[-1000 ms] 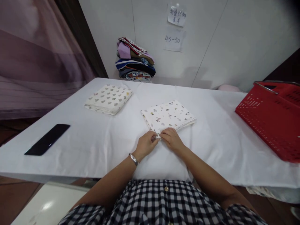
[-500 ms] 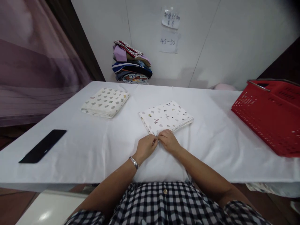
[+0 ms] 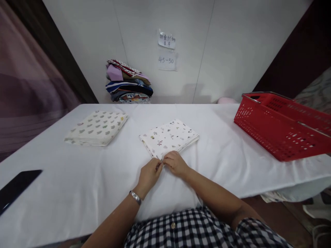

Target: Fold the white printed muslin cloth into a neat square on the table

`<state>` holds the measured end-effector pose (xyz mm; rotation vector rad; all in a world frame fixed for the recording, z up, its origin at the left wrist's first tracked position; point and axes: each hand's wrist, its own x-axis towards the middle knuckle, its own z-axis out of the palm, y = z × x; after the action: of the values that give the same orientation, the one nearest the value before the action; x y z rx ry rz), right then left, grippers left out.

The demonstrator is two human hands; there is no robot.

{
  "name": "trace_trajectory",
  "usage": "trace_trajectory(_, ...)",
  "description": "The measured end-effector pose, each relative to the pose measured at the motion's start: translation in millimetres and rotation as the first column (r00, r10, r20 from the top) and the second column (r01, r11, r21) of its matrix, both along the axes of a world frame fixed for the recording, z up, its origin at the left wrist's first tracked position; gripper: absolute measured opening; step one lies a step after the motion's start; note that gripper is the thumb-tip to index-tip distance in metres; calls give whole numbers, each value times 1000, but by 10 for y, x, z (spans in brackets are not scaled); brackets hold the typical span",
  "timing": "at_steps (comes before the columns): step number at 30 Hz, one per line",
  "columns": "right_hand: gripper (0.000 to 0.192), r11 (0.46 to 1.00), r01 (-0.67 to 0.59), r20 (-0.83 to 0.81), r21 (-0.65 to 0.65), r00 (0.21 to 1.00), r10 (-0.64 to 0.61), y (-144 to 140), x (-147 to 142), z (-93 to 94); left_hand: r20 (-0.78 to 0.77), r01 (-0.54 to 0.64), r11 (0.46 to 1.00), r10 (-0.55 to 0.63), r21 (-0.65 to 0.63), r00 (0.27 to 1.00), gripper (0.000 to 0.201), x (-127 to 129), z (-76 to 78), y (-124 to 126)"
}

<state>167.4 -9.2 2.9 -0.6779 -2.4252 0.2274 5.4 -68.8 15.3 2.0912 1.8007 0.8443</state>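
Note:
A folded white cloth (image 3: 170, 136) with a small scattered print lies slantwise on the table in front of me. My left hand (image 3: 151, 172) is closed in a pinch at its near corner. Against it, almost fingertip to fingertip, my right hand (image 3: 177, 163) pinches the same corner from the right. A tiny dark bit shows by the fingertips, too small to name; the fingers hide the rest of the corner. To the left lies another folded cloth (image 3: 99, 127), cream with grey-green shapes, untouched.
A white cover (image 3: 222, 151) drapes the table. The red basket (image 3: 271, 127) stands at the right, and a flat black object (image 3: 18, 187) lies at the left. Behind the table rises a stack of folded fabrics (image 3: 129, 82). Paper notes (image 3: 167, 60) hang on the wall.
The camera view has turned to the right, so everything sits further left and more of the basket shows. Both hands stay pinched at the cloth's corner.

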Motion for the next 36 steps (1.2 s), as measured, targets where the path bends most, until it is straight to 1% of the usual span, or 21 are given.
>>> trace_trajectory(3,12,1000,-20,0,6,1000,20,13,31,22,-46,4,1000,-4,-8,999,12,-2,-5,15)
trace_trajectory(6,12,1000,2,-75,12,997,-1,122,169,23,-76,6,1000,-7,-11,997,12,-10,-5,18)
trace_trajectory(8,13,996,93,-185,-11,978,-94,270,355,9,-91,10,1000,-10,-1,996,13,-19,-1,19)
trace_trajectory(9,14,985,165,-250,-41,953,-170,363,473,-1,-103,18,1000,-16,17,995,13,-22,1,23)
trace_trajectory(10,16,964,252,-323,-85,908,-266,464,604,-11,-116,31,998,-26,48,993,13,-24,3,31)
trace_trajectory(11,18,922,357,-386,-152,837,-388,568,741,-19,-129,51,995,-40,87,991,13,-22,5,45)
trace_trajectory(12,21,855,454,-415,-250,748,-518,671,877,-25,-139,75,989,-57,129,989,12,-15,7,63)
trace_trajectory(13,23,762,536,-398,-363,650,-647,768,1006,-27,-147,100,980,-75,171,986,11,-3,9,85)
trace_trajectory(14,26,668,585,-340,-459,579,-741,856,1121,-25,-153,123,971,-92,206,984,11,15,11,110)
trace_trajectory(16,29,576,628,-274,-524,516,-812,1001,1293,-11,-166,159,957,-120,243,979,13,63,13,158)
trace_trajectory(18,30,537,647,-218,-542,508,-833,1102,1380,11,-190,182,953,-137,244,972,14,114,11,195)
trace_trajectory(20,30,504,661,-158,-556,511,-845,1171,1396,36,-221,200,956,-151,217,964,14,152,3,212)
trace_trajectory(23,32,465,680,-78,-567,517,-852,1241,1351,72,-247,211,960,-163,185,955,15,167,-14,210)
trace_trajectory(27,29,423,691,3,-586,524,-852,1322,1282,109,-228,216,956,-169,199,959,18,143,-36,199)
trace_trajectory(29,25,412,688,27,-598,531,-847,1357,1262,124,-215,217,955,-173,200,961,18,132,-45,199)
trace_trajectory(32,16,418,663,27,-620,551,-834,1387,1246,156,-209,217,957,-176,194,962,18,122,-58,202)
trace_trajectory(36,18,433,609,-16,-665,568,-823,1378,1255,222,-204,220,957,-181,189,962,19,115,-65,203)
